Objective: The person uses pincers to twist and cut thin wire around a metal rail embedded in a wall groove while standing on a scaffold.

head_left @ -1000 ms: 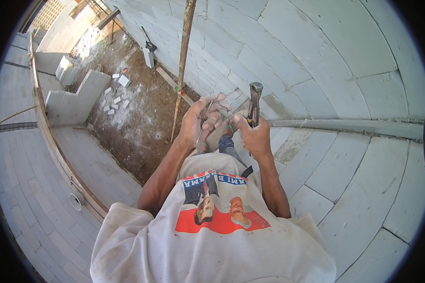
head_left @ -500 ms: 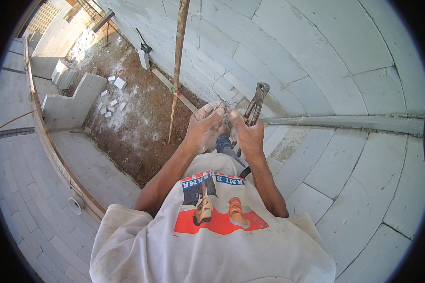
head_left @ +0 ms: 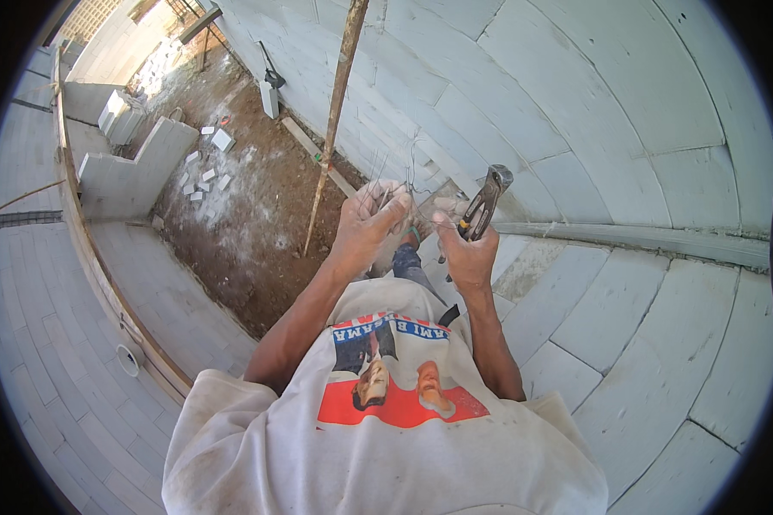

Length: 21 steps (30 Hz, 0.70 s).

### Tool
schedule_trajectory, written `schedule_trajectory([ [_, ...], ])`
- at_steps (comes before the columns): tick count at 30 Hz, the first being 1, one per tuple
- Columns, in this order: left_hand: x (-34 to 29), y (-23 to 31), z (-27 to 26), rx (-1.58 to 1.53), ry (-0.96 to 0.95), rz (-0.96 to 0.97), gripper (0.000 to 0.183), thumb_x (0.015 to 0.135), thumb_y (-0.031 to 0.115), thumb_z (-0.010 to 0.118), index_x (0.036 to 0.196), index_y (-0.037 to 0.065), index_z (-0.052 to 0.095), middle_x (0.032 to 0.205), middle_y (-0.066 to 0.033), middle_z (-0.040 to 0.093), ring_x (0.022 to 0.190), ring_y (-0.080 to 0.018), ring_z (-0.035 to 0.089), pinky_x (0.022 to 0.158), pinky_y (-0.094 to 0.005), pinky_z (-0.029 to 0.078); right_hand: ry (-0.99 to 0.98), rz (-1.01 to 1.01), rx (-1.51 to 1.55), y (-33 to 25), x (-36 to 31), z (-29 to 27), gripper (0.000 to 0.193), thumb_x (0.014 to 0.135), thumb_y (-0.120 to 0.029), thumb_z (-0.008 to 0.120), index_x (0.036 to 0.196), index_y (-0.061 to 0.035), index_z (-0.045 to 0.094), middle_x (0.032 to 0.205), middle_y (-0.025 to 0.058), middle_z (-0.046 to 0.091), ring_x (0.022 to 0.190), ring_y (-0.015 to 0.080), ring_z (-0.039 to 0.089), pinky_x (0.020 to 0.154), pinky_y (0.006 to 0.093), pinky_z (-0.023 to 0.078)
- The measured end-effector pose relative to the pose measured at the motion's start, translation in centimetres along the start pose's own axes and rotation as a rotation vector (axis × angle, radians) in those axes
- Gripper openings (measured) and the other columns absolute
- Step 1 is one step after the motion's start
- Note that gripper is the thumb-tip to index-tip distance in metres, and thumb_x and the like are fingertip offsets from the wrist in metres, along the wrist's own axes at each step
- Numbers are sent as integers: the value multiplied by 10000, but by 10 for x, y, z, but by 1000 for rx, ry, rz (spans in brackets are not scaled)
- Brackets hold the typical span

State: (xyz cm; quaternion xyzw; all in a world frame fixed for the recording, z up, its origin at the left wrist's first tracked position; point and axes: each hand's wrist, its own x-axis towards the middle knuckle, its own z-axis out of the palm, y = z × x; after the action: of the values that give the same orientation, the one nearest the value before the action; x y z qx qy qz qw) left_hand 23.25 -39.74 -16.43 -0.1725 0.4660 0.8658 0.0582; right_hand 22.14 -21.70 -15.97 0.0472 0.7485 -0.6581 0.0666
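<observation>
My left hand (head_left: pixel 371 221) is closed, with its thumb and fingers pinching several thin tie wires (head_left: pixel 413 167). The loose ends of the wires fan out beyond the fingertips. In my right hand (head_left: pixel 467 251) is a pair of dark metal pincers (head_left: pixel 487 199) with black and yellow on the handles. The pincers' head sticks up past the fingers, pointing away from me. Both hands are in front of my body, a small gap apart. Whether the right fingertips also touch a wire is hard to make out.
A thin wooden pole (head_left: pixel 333 112) slants down just beyond my left hand. Pale block walls (head_left: pixel 627 103) rise ahead and to the right. Below lies a dirt floor (head_left: pixel 258 223) with broken block pieces (head_left: pixel 222 140). A long wooden board (head_left: pixel 94 266) runs along the left.
My right hand has drawn away from the left, carrying the pincers a little to the right. The left hand keeps its pinch on the wires. The view has shifted slightly.
</observation>
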Motion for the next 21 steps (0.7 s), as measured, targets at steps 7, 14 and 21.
schedule_trajectory([
  [7, -6, 15, -13, 365, -146, 89, 157, 1013, 137, 683, 1121, 32, 641, 887, 38, 625, 730, -42, 523, 646, -217, 415, -186, -363, -263, -69, 32, -28, 416, 889, -30, 766, 1299, -15, 695, 1007, 83, 768, 848, 129, 711, 760, 282, 568],
  [14, -12, 15, -7, 142, -90, 78, 169, 1019, 167, 683, 1111, 26, 670, 910, 26, 665, 804, -38, 578, 710, -224, 470, -367, -767, -589, -54, 45, -20, 670, 744, -89, 873, 1378, -53, 660, 1199, 197, 746, 1054, 318, 753, 882, 379, 601],
  [21, -17, 21, 2, 245, -49, 109, 172, 1012, 164, 696, 1099, 18, 667, 915, 13, 682, 817, -50, 598, 738, -238, 494, -310, -630, -406, -69, 37, -10, 742, 704, -162, 926, 1389, -63, 657, 1230, 178, 744, 1105, 299, 743, 924, 362, 598],
])
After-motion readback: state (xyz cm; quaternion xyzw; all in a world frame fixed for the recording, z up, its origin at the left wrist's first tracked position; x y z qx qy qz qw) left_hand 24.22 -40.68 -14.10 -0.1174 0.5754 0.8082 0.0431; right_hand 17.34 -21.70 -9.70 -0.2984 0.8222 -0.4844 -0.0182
